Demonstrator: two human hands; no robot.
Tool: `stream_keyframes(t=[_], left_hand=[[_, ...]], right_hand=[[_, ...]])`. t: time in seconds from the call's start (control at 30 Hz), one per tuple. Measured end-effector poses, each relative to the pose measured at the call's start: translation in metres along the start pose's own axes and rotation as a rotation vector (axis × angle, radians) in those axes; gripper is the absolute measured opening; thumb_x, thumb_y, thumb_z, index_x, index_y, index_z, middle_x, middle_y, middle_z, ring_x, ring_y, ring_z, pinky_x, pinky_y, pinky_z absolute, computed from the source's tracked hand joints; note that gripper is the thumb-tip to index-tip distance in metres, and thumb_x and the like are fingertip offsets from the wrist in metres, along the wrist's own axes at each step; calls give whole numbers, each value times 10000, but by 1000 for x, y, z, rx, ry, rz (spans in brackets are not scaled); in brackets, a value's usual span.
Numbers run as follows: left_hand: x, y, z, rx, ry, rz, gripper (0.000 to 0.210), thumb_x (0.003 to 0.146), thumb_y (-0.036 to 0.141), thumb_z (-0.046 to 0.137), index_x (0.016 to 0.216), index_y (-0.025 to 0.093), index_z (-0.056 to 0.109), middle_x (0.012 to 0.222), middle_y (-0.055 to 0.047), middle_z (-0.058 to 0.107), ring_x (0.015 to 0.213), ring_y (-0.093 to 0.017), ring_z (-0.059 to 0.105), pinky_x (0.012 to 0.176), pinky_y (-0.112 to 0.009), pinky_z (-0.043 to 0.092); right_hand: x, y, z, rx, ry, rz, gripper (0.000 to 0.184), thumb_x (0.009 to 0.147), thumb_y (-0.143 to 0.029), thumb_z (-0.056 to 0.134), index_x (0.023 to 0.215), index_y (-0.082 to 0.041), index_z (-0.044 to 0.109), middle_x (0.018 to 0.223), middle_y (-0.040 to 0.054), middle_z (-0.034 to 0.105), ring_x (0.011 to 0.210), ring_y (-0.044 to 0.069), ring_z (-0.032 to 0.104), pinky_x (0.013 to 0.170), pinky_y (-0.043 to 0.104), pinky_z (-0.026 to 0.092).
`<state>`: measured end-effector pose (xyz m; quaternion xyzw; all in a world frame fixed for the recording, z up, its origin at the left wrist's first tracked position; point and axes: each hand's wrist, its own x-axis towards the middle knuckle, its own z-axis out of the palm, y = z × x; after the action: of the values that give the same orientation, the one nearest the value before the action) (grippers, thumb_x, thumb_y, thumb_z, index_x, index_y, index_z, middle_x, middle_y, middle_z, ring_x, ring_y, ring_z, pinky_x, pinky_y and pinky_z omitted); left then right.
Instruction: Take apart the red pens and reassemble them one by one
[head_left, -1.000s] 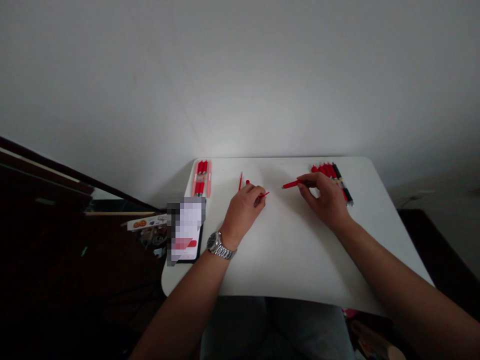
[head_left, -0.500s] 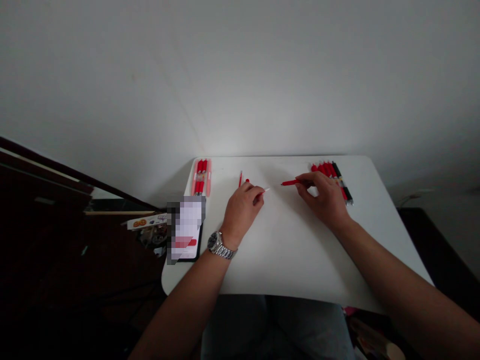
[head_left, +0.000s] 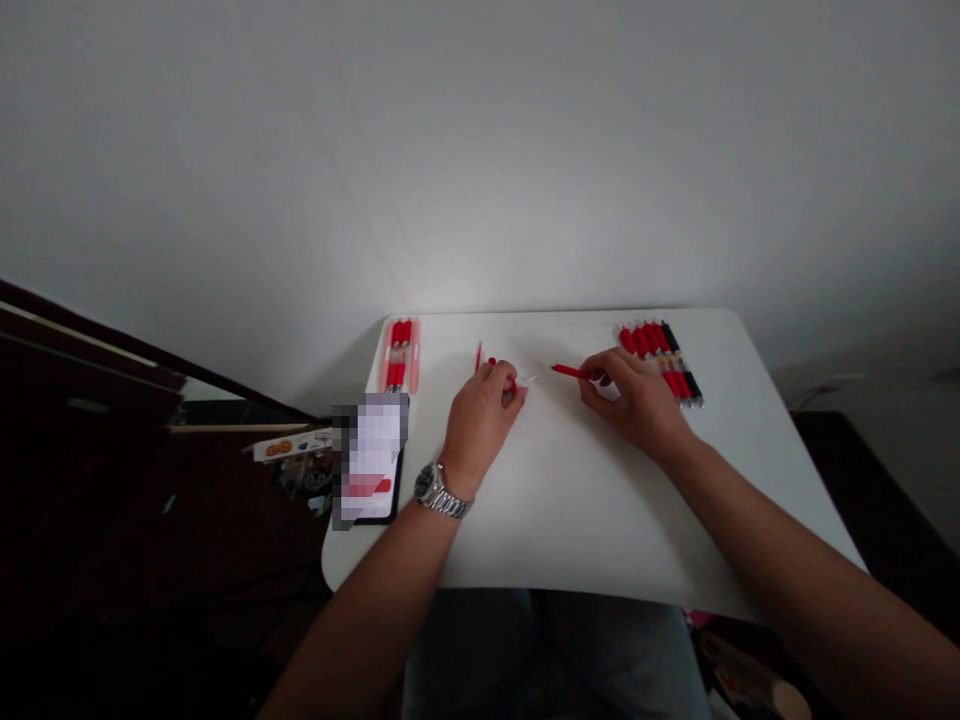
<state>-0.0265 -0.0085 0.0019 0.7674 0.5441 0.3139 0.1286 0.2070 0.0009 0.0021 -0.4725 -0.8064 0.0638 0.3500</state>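
My left hand [head_left: 484, 405], with a metal watch [head_left: 442, 490] on its wrist, pinches a slim red pen part [head_left: 528, 380] with a clear or whitish tip pointing right. Most of that part is hidden by the fingers. Just beyond this hand a thin red stick like a pen refill [head_left: 478, 353] lies on the table, beside a small red piece [head_left: 492, 361] partly covered by the fingers. My right hand [head_left: 634, 400] is closed on a red pen barrel [head_left: 568, 371], its dark end toward the left hand. A small gap separates the two parts.
Several red pens [head_left: 649, 345] and a black pen [head_left: 681, 362] lie side by side behind my right hand. At the white table's [head_left: 555, 500] far left are red pens [head_left: 400, 360] and pink pens [head_left: 415, 357]. A phone [head_left: 379, 455], partly blurred, lies nearer. A wall [head_left: 525, 200] stands behind.
My right hand has moved slightly left with the red pen barrel, closer to the left hand. The left fingers have shifted a little around the slim pen part.
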Motion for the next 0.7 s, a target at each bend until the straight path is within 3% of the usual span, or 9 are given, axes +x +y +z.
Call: stream_keyframes(t=[0.27,0.53,0.7], left_hand=[[0,-2,0,-33,0,-1,140,904,193,693,948,217,562,882,-10,614,759,-153,588,691,-291,489],[0,-1,-2,-37,-9,-14,137,906,214,697,945,216,567,875,-7,615,763,-152,582,712,-286,471],[0,3,-5,-32,41,-8,99,989,302,583,942,215,580,856,-14,636,765,-150,596,718,-281,450]], right_hand=[[-3,-6,6,-26,-113,18,256,932,-180,596,1182,-227,626,929,64,695,801,218,670,682,321,512],[-4,-5,9,-36,-136,9,136,966,-269,595,1074,-204,645,904,80,701,791,220,648,694,317,498],[-3,-4,9,-6,-156,35,142,966,-307,600,1028,-189,650,888,85,691,772,213,633,682,308,474]])
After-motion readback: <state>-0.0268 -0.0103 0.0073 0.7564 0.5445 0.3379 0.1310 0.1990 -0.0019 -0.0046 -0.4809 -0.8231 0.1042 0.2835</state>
